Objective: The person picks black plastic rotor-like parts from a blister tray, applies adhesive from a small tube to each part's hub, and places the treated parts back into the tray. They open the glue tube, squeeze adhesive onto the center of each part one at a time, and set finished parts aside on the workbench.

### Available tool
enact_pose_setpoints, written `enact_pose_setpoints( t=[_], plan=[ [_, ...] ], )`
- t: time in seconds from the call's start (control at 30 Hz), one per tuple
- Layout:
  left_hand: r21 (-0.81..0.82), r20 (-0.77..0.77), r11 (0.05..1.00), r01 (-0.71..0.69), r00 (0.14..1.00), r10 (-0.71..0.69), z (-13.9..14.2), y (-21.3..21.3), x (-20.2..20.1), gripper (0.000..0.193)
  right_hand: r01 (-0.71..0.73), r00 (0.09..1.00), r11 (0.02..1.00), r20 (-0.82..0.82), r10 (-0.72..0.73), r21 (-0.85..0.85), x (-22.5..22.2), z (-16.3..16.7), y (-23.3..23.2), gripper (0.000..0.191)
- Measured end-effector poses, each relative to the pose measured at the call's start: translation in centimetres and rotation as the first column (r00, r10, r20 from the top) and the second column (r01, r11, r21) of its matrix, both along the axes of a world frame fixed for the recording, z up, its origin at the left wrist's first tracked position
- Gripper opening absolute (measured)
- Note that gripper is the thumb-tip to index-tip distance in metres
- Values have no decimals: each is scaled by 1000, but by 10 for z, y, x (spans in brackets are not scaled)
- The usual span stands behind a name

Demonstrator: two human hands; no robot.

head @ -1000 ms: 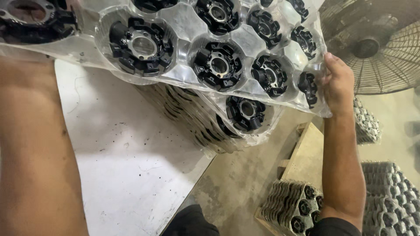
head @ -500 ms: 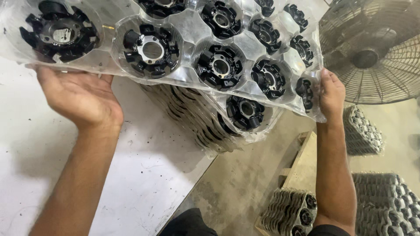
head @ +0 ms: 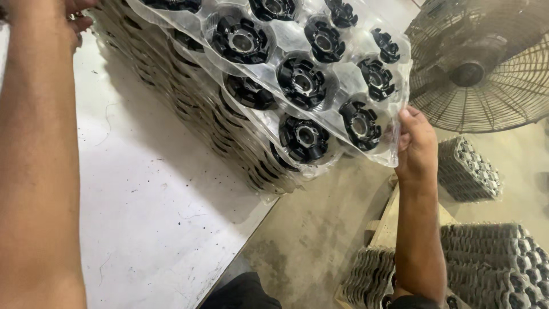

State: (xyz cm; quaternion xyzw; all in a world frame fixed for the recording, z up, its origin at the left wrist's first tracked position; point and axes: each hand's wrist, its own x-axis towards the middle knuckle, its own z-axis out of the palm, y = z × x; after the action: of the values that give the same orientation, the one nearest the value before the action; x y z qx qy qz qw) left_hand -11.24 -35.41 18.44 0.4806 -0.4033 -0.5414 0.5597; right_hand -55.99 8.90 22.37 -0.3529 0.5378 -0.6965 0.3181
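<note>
The right hand (head: 416, 143) pinches the corner of a clear plastic tray (head: 337, 123) of black round parts (head: 302, 80), hovering tilted over the tray stack (head: 229, 143) at ten o'clock. The left hand (head: 77, 14), mostly out of frame, has an unclear grip. Judging by this, the tray is mid-placement; levelling and aligning it comes next.

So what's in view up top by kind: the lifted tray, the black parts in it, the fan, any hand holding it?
Clear tray, lifted: 1
Black round parts showing in it: 9, some cut off by the top edge
Right hand with a grip on its corner: 1
Fan: 1
Total: 12
</note>
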Motion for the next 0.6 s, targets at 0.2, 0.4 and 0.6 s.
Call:
enact_pose_setpoints(
  t=[0.2,0.4,0.6],
  plan=[
    [-149,299,959,-243,913,278,3,3,2,24,-115,985,993,130,115,-8,44,14,17,34],
    [-735,356,676,-40,826,436,-11,69,-25,24,-107,979,993,167,115,-57,56,17,21,31],
    [-888,451,348,300,717,532,-2,105,-36,15,-110,979,992,168,119,-67,86,36,18,31]
  ],
)
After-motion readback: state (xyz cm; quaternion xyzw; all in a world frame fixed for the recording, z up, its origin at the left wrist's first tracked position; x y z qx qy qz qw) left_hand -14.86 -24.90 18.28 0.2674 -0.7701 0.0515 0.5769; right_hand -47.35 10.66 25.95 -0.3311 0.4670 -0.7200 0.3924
